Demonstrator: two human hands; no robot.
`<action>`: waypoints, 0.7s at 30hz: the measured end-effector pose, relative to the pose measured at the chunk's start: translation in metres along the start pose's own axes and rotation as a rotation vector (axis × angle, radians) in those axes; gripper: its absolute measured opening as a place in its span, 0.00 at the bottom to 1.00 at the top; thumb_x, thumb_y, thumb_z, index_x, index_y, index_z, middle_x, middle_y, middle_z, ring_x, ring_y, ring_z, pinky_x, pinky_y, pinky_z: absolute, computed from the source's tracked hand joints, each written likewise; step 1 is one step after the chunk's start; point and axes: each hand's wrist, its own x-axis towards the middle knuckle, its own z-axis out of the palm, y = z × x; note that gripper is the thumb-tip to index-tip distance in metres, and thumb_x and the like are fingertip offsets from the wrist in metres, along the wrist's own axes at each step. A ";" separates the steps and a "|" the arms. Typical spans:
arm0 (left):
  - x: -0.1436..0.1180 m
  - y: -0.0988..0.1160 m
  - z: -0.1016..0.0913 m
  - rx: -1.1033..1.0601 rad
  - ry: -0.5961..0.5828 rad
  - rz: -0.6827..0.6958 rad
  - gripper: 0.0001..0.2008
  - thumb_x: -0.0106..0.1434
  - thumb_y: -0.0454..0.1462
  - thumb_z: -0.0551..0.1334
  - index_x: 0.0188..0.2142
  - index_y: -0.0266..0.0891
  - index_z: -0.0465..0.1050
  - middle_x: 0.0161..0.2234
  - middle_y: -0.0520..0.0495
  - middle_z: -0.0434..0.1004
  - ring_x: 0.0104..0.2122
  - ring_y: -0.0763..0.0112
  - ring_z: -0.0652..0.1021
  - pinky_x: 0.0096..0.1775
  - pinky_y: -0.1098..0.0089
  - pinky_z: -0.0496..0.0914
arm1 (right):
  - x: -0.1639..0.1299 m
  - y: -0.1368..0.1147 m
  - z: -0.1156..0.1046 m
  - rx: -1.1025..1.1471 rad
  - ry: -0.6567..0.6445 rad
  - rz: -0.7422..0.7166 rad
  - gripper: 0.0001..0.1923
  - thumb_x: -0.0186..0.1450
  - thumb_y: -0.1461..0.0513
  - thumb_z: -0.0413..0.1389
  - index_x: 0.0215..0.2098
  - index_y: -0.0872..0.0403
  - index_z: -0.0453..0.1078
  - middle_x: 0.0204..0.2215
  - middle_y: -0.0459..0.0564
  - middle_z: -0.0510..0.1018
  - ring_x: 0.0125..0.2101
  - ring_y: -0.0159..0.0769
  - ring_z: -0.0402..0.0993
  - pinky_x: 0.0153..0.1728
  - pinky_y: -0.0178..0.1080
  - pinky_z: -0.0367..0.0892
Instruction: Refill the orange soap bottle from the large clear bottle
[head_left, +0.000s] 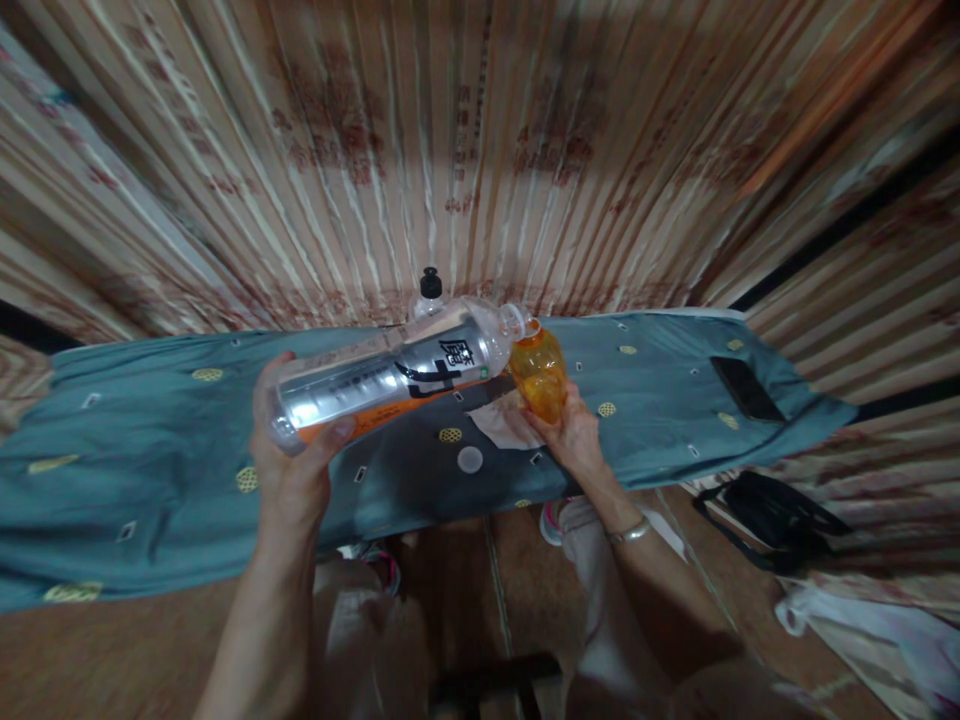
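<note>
My left hand [296,450] is wrapped round the base of a large clear plastic bottle [390,370] with a silver and orange label. The bottle is tilted, its uncapped neck pointing right. Its mouth meets the top of a small orange see-through bottle [538,372]; whether the two rims touch I cannot tell. My right hand [568,430] grips that orange bottle low down, holding it above the table. A pale cloth or tissue [504,420] lies beneath it. Near it rests a round whitish cap [470,460]. Behind the large bottle stands a clear bottle with a black top [430,284], mostly hidden.
A teal patterned cloth [172,440] covers the long narrow table. On its right end lies a dark phone [746,388]. Pleated curtains [465,150] hang close behind and at the sides. A black bag [772,515] and a white plastic bag [862,625] sit at the lower right.
</note>
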 end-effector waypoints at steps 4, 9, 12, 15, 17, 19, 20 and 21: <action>0.000 0.000 -0.001 0.030 -0.026 0.021 0.44 0.33 0.43 0.80 0.53 0.44 0.75 0.43 0.50 0.77 0.42 0.65 0.77 0.50 0.66 0.71 | 0.000 0.000 0.000 -0.004 0.001 0.004 0.44 0.63 0.35 0.53 0.60 0.62 0.62 0.43 0.66 0.81 0.41 0.53 0.80 0.41 0.50 0.76; 0.000 -0.003 -0.003 0.036 -0.058 0.059 0.41 0.37 0.44 0.80 0.53 0.44 0.75 0.43 0.50 0.76 0.42 0.65 0.77 0.51 0.66 0.70 | -0.001 0.000 0.000 0.000 0.012 0.003 0.43 0.63 0.35 0.53 0.59 0.61 0.63 0.42 0.65 0.82 0.41 0.52 0.80 0.40 0.50 0.75; 0.000 -0.003 -0.002 0.017 -0.045 0.057 0.41 0.36 0.43 0.80 0.52 0.44 0.76 0.42 0.51 0.76 0.41 0.66 0.76 0.49 0.67 0.70 | 0.000 -0.001 0.000 -0.003 0.013 0.015 0.44 0.63 0.34 0.53 0.59 0.61 0.63 0.42 0.65 0.82 0.41 0.52 0.81 0.41 0.49 0.75; 0.000 -0.002 -0.001 0.000 -0.022 0.025 0.42 0.33 0.42 0.80 0.52 0.43 0.76 0.43 0.50 0.76 0.42 0.66 0.76 0.49 0.68 0.70 | 0.000 -0.002 -0.001 0.005 0.016 0.009 0.44 0.64 0.34 0.52 0.59 0.61 0.63 0.42 0.65 0.82 0.42 0.53 0.81 0.40 0.50 0.75; 0.000 -0.002 -0.001 0.011 -0.012 0.011 0.43 0.33 0.43 0.80 0.52 0.43 0.75 0.43 0.50 0.76 0.42 0.66 0.76 0.49 0.67 0.70 | 0.000 -0.002 -0.001 0.009 0.015 0.002 0.42 0.64 0.35 0.53 0.59 0.61 0.64 0.42 0.65 0.82 0.41 0.53 0.81 0.41 0.50 0.75; 0.000 -0.003 -0.002 0.036 -0.015 0.012 0.43 0.34 0.44 0.80 0.53 0.44 0.75 0.44 0.49 0.76 0.42 0.65 0.76 0.50 0.66 0.70 | 0.000 -0.002 -0.001 0.007 0.009 0.001 0.41 0.64 0.36 0.53 0.59 0.60 0.63 0.42 0.65 0.82 0.41 0.52 0.81 0.40 0.50 0.75; 0.000 -0.003 -0.002 0.047 -0.018 0.021 0.43 0.34 0.44 0.79 0.53 0.44 0.74 0.44 0.49 0.76 0.43 0.64 0.76 0.51 0.65 0.70 | 0.000 -0.002 -0.001 0.005 0.006 -0.001 0.41 0.65 0.37 0.53 0.59 0.60 0.63 0.42 0.65 0.82 0.41 0.52 0.80 0.40 0.50 0.75; 0.000 -0.003 -0.003 0.056 -0.024 0.031 0.43 0.35 0.45 0.79 0.53 0.44 0.74 0.44 0.49 0.76 0.43 0.64 0.77 0.51 0.64 0.70 | 0.000 -0.001 -0.001 0.003 0.004 -0.004 0.41 0.65 0.37 0.54 0.59 0.60 0.62 0.42 0.65 0.82 0.41 0.53 0.80 0.40 0.50 0.75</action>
